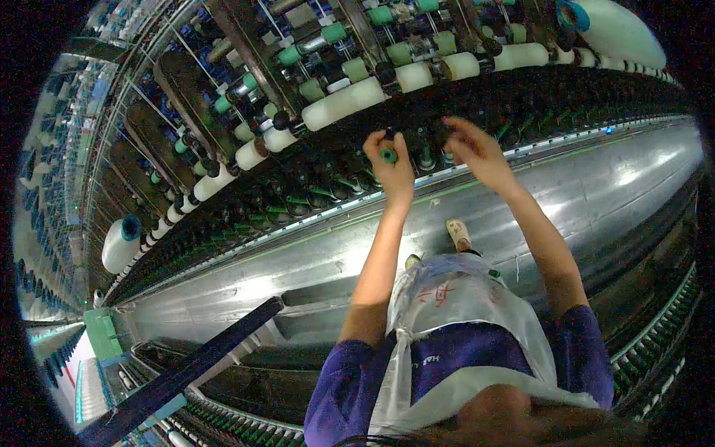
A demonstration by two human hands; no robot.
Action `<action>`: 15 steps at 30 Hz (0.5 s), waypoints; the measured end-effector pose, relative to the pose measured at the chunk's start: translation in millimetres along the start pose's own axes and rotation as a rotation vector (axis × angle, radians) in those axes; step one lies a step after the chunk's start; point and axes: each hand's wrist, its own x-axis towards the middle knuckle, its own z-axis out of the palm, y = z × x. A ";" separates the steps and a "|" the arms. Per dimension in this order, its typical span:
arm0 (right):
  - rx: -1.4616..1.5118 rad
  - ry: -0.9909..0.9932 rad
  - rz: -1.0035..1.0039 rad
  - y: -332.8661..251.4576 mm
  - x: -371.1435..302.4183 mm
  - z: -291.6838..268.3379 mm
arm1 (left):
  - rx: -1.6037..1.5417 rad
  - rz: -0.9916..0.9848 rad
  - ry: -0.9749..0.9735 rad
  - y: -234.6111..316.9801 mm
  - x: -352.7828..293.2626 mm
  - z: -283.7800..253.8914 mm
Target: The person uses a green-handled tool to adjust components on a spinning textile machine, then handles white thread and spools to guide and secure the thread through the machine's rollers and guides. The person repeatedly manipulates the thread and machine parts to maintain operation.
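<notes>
My left hand is closed around a slim green bobbin, whose round green end shows between thumb and fingers. It is raised in front of the spindle row of a spinning machine. My right hand hovers to its right at about the same height. The right fingers point toward the spindles, somewhat blurred, and look apart with nothing visible in them. Between the two hands stands a spindle with a pale base. Thin threads are too fine to make out here.
Pale rollers and dark arms run above the spindles. Large white yarn packages stick out at the upper right and left. A dark beam slants across the lower left. A metallic floor lies below, with another machine row behind me.
</notes>
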 end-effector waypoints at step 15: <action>-0.013 0.106 -0.219 -18.3 69.0 35.5 | -0.256 -0.481 -0.114 29.0 -55.4 -82.1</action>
